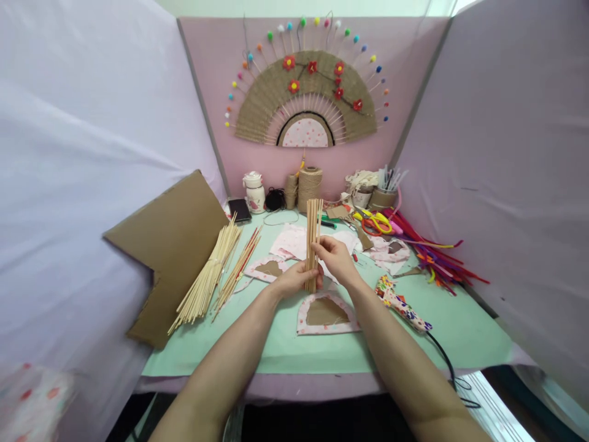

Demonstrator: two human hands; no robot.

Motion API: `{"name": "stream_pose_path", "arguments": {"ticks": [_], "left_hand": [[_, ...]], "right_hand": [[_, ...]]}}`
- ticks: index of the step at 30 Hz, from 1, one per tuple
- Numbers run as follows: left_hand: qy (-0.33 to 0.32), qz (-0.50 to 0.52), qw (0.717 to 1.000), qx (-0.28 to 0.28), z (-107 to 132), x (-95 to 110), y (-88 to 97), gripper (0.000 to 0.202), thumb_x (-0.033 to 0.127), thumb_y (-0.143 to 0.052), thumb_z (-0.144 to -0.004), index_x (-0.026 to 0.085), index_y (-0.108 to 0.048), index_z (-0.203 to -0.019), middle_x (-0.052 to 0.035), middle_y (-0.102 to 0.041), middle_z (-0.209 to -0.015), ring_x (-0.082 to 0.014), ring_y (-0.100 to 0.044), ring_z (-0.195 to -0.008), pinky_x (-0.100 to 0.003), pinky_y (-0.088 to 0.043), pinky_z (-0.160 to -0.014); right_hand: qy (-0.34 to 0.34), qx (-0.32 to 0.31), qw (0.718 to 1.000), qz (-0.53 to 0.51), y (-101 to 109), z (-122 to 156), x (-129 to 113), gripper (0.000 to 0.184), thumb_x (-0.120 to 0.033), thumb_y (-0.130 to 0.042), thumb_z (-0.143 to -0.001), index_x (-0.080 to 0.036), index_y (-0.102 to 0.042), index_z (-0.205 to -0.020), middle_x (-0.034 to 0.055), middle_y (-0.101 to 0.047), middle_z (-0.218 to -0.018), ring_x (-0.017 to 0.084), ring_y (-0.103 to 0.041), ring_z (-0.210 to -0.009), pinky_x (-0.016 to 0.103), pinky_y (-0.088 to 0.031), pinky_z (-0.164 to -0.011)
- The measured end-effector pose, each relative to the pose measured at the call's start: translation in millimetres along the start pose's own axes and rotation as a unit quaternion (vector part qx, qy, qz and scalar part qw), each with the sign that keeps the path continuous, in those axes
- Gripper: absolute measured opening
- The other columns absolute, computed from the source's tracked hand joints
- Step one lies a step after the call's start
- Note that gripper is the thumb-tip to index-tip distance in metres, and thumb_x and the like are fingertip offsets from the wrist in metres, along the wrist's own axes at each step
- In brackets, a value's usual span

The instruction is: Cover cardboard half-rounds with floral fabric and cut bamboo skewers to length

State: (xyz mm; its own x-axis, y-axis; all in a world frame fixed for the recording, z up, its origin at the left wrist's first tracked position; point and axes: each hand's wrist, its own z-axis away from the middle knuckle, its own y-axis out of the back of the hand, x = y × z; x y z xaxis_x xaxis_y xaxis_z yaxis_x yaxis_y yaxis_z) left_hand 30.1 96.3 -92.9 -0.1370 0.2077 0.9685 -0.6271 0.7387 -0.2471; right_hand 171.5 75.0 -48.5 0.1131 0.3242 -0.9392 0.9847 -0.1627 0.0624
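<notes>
A bundle of thin wooden sticks [313,221] stands upright between my hands over the middle of the table. Around its lower part, my left hand [298,277] is closed. My right hand [335,255] pinches at the right side of the bundle, higher up, with thumb and fingers together. Just below them lies a half-round cardboard piece [327,312] edged with pink dotted cloth. A second cloth-edged piece [264,268] rests left of my left hand, partly covered. Pink cloth scraps [289,241] spread behind the bundle.
A big pile of sticks [207,276] and a smaller bunch [237,270] lie at left beside brown cardboard [184,239]. At right are a corded glue gun [402,307], scissors [375,221] and coloured pipe cleaners [432,248]. Twine spools [310,187] stand behind; a decorated fan [308,80] hangs above.
</notes>
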Motion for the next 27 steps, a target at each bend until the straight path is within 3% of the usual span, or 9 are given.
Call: {"name": "stream_pose_path", "arguments": {"ticks": [4, 8, 13, 18, 22, 27], "left_hand": [[0.006, 0.056, 0.998, 0.009, -1.6, -0.8, -4.3, 0.044, 0.05, -0.073, -0.069, 0.016, -0.053, -0.09, 0.0001, -0.059, -0.066, -0.0123, -0.057, -0.058, -0.026, -0.043, -0.06], [-0.005, 0.096, 0.995, 0.02, -2.0, 4.3, -6.4, 0.036, 0.044, -0.07, -0.074, 0.017, -0.052, -0.089, 0.0061, -0.048, -0.057, -0.0053, -0.039, -0.046, -0.021, -0.038, -0.054], [0.01, 0.128, 0.992, -0.007, 0.2, 8.6, -5.9, 0.029, 0.04, -0.066, -0.078, 0.017, -0.051, -0.088, 0.008, -0.037, -0.054, -0.0047, -0.025, -0.043, -0.018, -0.025, -0.046], [0.022, 0.145, 0.988, -0.04, 1.1, 8.4, -7.2, 0.03, 0.04, -0.068, -0.077, 0.017, -0.05, -0.084, 0.0076, -0.036, -0.053, -0.0049, -0.023, -0.045, -0.018, -0.024, -0.048], [0.02, 0.152, 0.987, -0.05, 1.1, 8.8, -9.5, 0.029, 0.038, -0.068, -0.077, 0.017, -0.05, -0.081, 0.007, -0.036, -0.053, -0.0052, -0.023, -0.045, -0.019, -0.022, -0.047], [0.011, 0.16, 0.986, -0.052, 1.3, 8.4, -10.7, 0.028, 0.038, -0.066, -0.079, 0.017, -0.05, -0.084, 0.0069, -0.037, -0.054, -0.0054, -0.025, -0.045, -0.019, -0.025, -0.048]], "right_hand": [[-0.015, 0.035, 0.999, 0.009, 0.3, 2.2, 1.5, 0.026, -0.044, -0.059, -0.079, -0.02, -0.059, -0.067, -0.002, -0.054, -0.06, 0.013, -0.045, -0.05, 0.026, -0.037, -0.047], [-0.021, 0.074, 0.997, 0.002, 1.0, 1.1, 2.7, 0.026, -0.043, -0.061, -0.077, -0.02, -0.058, -0.065, -0.0013, -0.056, -0.064, 0.013, -0.046, -0.054, 0.025, -0.04, -0.05], [-0.041, 0.083, 0.995, -0.045, -3.4, 1.0, 7.8, 0.026, -0.047, -0.057, -0.078, -0.022, -0.054, -0.085, -0.0065, -0.048, -0.061, 0.009, -0.041, -0.045, 0.024, -0.039, -0.042], [-0.055, 0.071, 0.994, -0.059, -7.4, 2.7, 6.8, 0.032, -0.049, -0.063, -0.074, -0.022, -0.054, -0.088, -0.0072, -0.047, -0.057, 0.01, -0.041, -0.039, 0.024, -0.036, -0.036], [-0.042, 0.075, 0.995, -0.046, -6.7, 4.2, 4.4, 0.027, -0.047, -0.062, -0.074, -0.02, -0.057, -0.076, -0.0024, -0.053, -0.066, 0.01, -0.045, -0.048, 0.024, -0.038, -0.041], [-0.018, 0.095, 0.995, -0.023, -6.5, 5.2, 3.8, 0.025, -0.044, -0.059, -0.077, -0.02, -0.054, -0.07, -0.0037, -0.048, -0.063, 0.012, -0.045, -0.056, 0.025, -0.04, -0.049]]}}
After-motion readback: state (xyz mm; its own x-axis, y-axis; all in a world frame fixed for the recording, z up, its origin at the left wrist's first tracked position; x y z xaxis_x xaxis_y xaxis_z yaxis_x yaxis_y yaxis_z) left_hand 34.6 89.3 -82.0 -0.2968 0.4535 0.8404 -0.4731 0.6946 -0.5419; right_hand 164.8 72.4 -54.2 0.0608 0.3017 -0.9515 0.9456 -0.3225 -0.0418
